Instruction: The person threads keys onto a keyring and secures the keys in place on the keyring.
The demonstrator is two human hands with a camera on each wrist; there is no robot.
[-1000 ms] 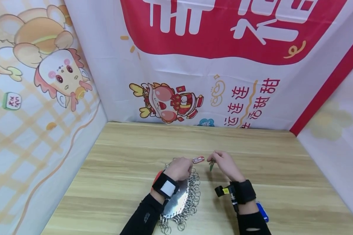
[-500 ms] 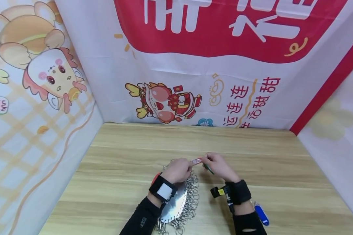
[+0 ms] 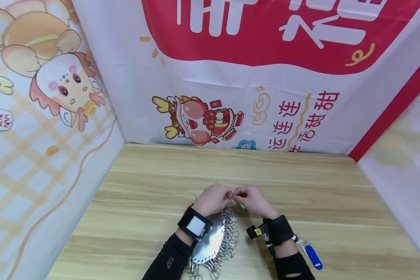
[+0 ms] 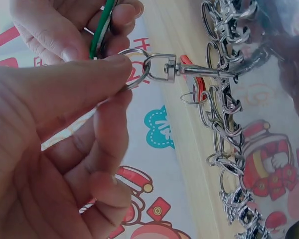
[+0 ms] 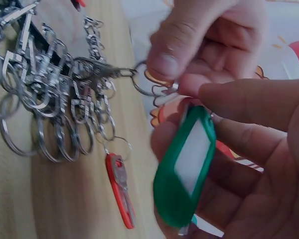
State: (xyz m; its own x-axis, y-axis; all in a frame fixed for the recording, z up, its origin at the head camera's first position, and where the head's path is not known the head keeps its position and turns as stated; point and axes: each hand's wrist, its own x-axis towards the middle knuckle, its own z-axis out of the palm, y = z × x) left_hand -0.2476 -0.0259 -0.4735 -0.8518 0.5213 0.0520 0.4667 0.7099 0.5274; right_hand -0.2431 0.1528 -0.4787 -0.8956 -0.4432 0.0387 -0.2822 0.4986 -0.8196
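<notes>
Silvery metal was seen in the curve-edged plate [image 3: 208, 245], which was partly covered by the left arm and was supported by the wooden table [image 3: 154, 175]. Its rim was fringed with clasps and rings [image 3: 231, 233]. At the plate's far edge, a split ring [image 4: 139, 50] was pinched between thumb and finger by the left hand [image 3: 215, 199]; the ring was linked to a swivel clasp [image 4: 194, 69] reaching to the plate's rim. Just beyond that edge, toward the plate's right, a green tag [image 5: 184, 169] with a white label was gripped in the curled fingers of the right hand [image 3: 254, 201]. Whether tag and ring were joined could not be told. Near the plate's rim, a red tag [image 5: 118, 199] was seen with a key [image 5: 120, 173] against it. To the plate's right, well apart, a blue tag [image 3: 313, 257] was left lying on the table.
</notes>
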